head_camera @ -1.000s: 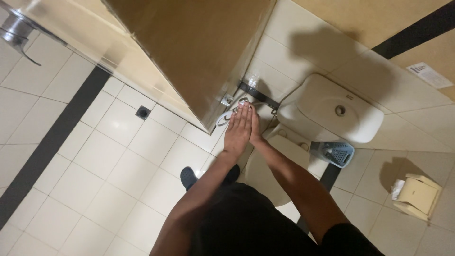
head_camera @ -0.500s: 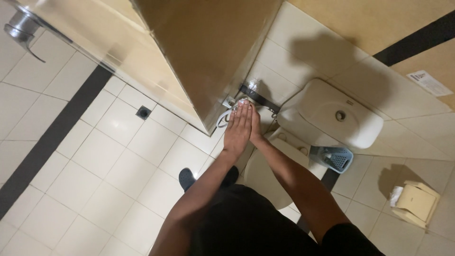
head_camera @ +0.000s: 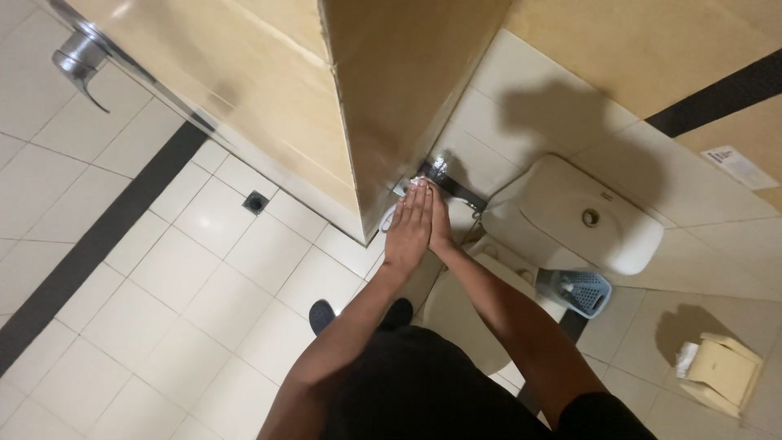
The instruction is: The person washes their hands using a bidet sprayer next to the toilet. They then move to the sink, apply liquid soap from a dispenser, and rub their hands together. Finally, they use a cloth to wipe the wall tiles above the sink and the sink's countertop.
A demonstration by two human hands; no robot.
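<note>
At the foot of the tan stall partition (head_camera: 407,106), your left hand (head_camera: 410,228) and right hand (head_camera: 440,228) lie flat, fingers straight, grasping nothing, pressed together over the chrome wall fitting (head_camera: 444,175) beside the cream toilet tank (head_camera: 574,216); likely mid-wipe, next wanting steady pressure.

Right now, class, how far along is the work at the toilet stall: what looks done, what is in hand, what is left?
Done: the lid looks shut; the seat beneath is hidden. In hand: the left hand and right hand lie pressed together, fingers straight, over the metal fitting by the partition. Whether they hold anything is hidden. Left: the tank and blue basket are untouched.
</note>
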